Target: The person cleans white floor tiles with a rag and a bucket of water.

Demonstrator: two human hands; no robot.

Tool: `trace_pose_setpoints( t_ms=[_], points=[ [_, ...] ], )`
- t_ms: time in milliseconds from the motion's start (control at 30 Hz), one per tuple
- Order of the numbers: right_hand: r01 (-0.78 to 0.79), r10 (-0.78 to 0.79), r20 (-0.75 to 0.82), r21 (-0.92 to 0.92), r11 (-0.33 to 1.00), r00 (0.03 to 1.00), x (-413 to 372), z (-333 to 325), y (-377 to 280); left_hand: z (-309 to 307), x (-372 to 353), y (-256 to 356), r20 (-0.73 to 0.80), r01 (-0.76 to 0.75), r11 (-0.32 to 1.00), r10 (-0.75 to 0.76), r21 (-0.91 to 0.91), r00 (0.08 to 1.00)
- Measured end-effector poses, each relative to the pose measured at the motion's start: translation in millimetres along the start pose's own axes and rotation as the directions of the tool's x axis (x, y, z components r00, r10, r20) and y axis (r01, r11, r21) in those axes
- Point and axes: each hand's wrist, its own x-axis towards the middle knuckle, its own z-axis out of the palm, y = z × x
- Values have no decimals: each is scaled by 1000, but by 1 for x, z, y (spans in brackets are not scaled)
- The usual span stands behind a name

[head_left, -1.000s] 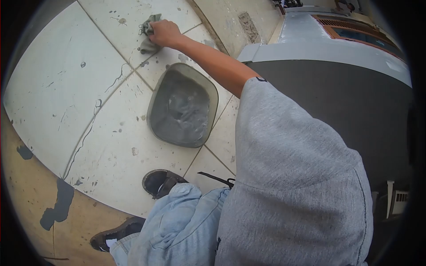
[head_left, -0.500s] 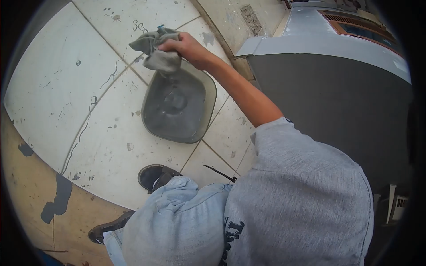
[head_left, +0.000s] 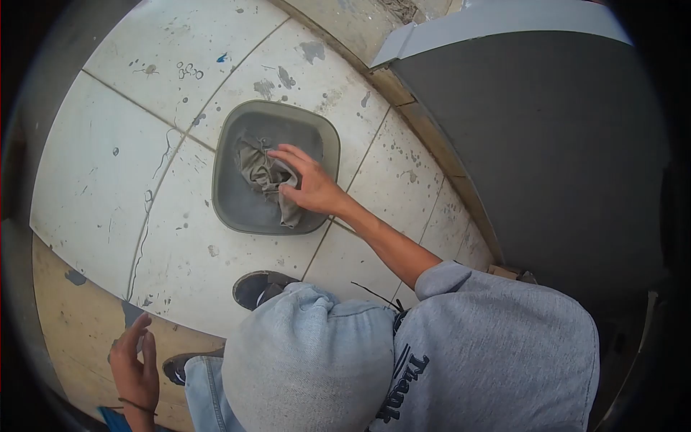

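A grey-green plastic basin stands on the tiled floor, with a crumpled grey cloth lying inside it. My right hand is over the cloth, thumb and fingers spread apart in a C shape. Part of the cloth shows between thumb and fingers; whether they touch it is hard to tell. At the lower left, my left hand hangs in the air with its fingers stretched out and nothing in it. A dark band circles its wrist.
White stained floor tiles surround the basin. A dark shoe of mine is close below it. A large dark grey panel with a pale edge rises at the right. A small blue scrap lies on the upper tiles.
My right hand has moved down toward me, and the cloth it gripped above the basin's far edge now lies in the basin. Its fingers have spread. My left hand has come into view.
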Motion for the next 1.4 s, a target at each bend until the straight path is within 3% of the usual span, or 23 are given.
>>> trace_pose_setpoints(
  t_ms=[33, 100, 167, 233, 300, 433, 533, 600, 633, 700, 733, 800, 900, 967, 1033, 1100, 1167, 1200, 1233, 1267, 1300, 1367, 1400],
  points=[
    [2, -2, -9, 7, 1000, 1000, 0, 5, 0, 9, 23, 16, 86, -134, 986, 126, 103, 988],
    [56, -119, -134, -400, 915, 984, 1, 12, -4, 36, 66, 52, 152, -270, 954, 250, 133, 956],
    [50, -96, -76, -459, 887, 992, 0, 29, 13, 71, 108, 76, 78, -457, 881, 450, 126, 890],
    [50, -70, -19, -519, 853, 997, 2, 40, 23, 99, 142, 102, 78, -476, 872, 469, 118, 880],
    [-60, 92, 52, -436, 898, 994, 2, 44, 20, 133, 174, 110, 15, -503, 840, 511, 206, 860],
    [50, -65, -10, -529, 847, 998, 2, 45, 30, 195, 203, 105, -37, -366, 887, 391, 282, 919],
    [138, -150, 6, -426, 894, 989, 7, 32, 41, 202, 201, 110, -128, -286, 933, 318, 219, 939],
    [141, -141, 13, -174, 975, 990, 12, 25, 59, 203, 202, 113, -193, -269, 951, 295, 150, 936],
    [149, -150, 5, -164, 975, 989, 11, 22, 62, 204, 204, 113, -196, -267, 950, 297, 164, 935],
    [-119, 120, -210, 17, 993, 970, 8, 16, 51, 204, 205, 117, -251, -299, 946, 322, 128, 913],
    [-110, 115, -216, 35, 993, 970, 7, 17, 46, 208, 207, 119, -294, -325, 939, 344, 114, 892],
    [-140, -71, -445, -424, 895, 893, 3, 28, 36, 211, 212, 122, -286, -318, 940, 341, 123, 895],
    [-229, 9, -438, -453, 862, 899, -3, 24, 28, 199, 220, 123, -137, -277, 952, 293, 127, 946],
    [-180, -15, -496, -343, 922, 868, -10, 12, 21, 185, 229, 113, -343, -388, 874, 475, 294, 810],
    [-203, 12, -533, -301, 932, 846, -22, -3, 2, 157, 225, 124, -488, -196, 930, 333, 310, 807],
    [-277, 67, -578, -284, 918, 814, -37, -7, 2, 143, 230, 127, -446, 18, 962, 110, 274, 888],
    [-370, 221, -490, -231, 900, 843, -52, -1, 29, 149, 245, 114, -247, 71, 943, 13, 327, 969],
    [-352, 210, -490, -217, 911, 846, -55, 7, 26, 153, 252, 110, -216, 59, 964, -1, 260, 976],
    [-316, 122, -483, -345, 884, 867, -59, 15, 23, 157, 256, 106, -184, 49, 981, -14, 187, 983],
    [-279, 36, -463, -469, 838, 886, -59, 21, 18, 160, 260, 99, -226, 32, 988, 3, 148, 974],
    [-266, 27, -458, -465, 845, 888, -56, 24, 8, 160, 263, 94, -238, 43, 987, -5, 152, 971],
    [-347, 31, -502, -550, 760, 864, -54, 29, -12, 164, 267, 86, -239, 127, 990, -137, -58, 961],
    [-422, 144, -531, -452, 786, 835, -51, 36, -1, 168, 268, 84, -286, 98, 990, -124, -104, 950]
  ],
)
